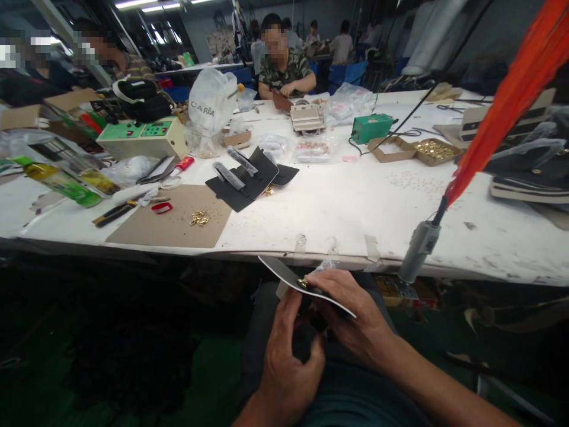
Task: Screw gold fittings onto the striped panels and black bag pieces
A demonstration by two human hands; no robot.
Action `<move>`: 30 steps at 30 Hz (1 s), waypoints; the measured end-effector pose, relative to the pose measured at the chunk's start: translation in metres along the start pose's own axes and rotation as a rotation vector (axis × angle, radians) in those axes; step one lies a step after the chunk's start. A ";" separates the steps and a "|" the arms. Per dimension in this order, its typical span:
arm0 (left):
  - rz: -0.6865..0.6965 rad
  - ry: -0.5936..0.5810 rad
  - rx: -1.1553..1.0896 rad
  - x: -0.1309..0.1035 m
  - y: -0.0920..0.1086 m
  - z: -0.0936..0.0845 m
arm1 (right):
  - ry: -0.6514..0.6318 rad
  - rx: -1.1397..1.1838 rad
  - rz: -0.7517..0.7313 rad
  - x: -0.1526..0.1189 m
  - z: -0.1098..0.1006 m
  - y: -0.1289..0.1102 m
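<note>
A thin black panel (284,271) with a pale edge is held tilted over my lap, in front of the table edge. A small gold-coloured metal fitting (303,283) sits on its face. My right hand (355,311) wraps around the panel's right side, fingers over the top. My left hand (291,350) curls beneath, its fingertips against the panel's underside close to the fitting and its thumb bent below. Part of the underside is hidden by my hands. Similar black panels (262,181) with plastic-wrapped handles lie on the table beyond, gold pieces beside them.
On a brown board (173,228) rest gold rings (200,218); pliers (114,213) lie beside it. A grey cylindrical tool (419,252) hangs at right from an orange strip (502,95). Farther back are a green box (372,127), a carton of gold parts (433,151) and a co-worker (287,68).
</note>
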State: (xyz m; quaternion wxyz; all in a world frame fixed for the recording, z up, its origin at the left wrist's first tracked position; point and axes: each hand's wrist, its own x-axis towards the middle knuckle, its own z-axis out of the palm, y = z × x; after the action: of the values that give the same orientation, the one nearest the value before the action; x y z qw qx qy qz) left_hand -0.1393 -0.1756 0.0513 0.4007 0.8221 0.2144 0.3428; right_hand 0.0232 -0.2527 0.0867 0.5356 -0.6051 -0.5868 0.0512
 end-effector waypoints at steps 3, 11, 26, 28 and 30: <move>-0.123 0.072 -0.048 0.009 -0.004 -0.003 | -0.037 0.022 -0.050 -0.009 -0.013 0.002; -0.013 -0.044 0.002 0.047 -0.012 -0.018 | -0.164 0.070 0.007 -0.039 -0.032 0.014; -0.119 -0.255 -0.155 0.077 -0.002 -0.005 | -0.106 0.059 0.267 -0.022 -0.035 0.024; -0.237 -0.278 -0.153 0.089 -0.003 -0.002 | -0.070 0.072 0.468 -0.014 -0.032 0.026; -0.309 -0.326 -0.149 0.106 -0.007 0.000 | -0.041 0.108 0.653 -0.002 -0.031 0.029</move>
State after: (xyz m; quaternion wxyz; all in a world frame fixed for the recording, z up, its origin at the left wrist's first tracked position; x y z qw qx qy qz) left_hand -0.0680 -0.1052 0.0873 0.5371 0.7923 0.2442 0.1552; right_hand 0.0630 -0.2644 0.0777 0.5102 -0.7308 -0.3691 0.2634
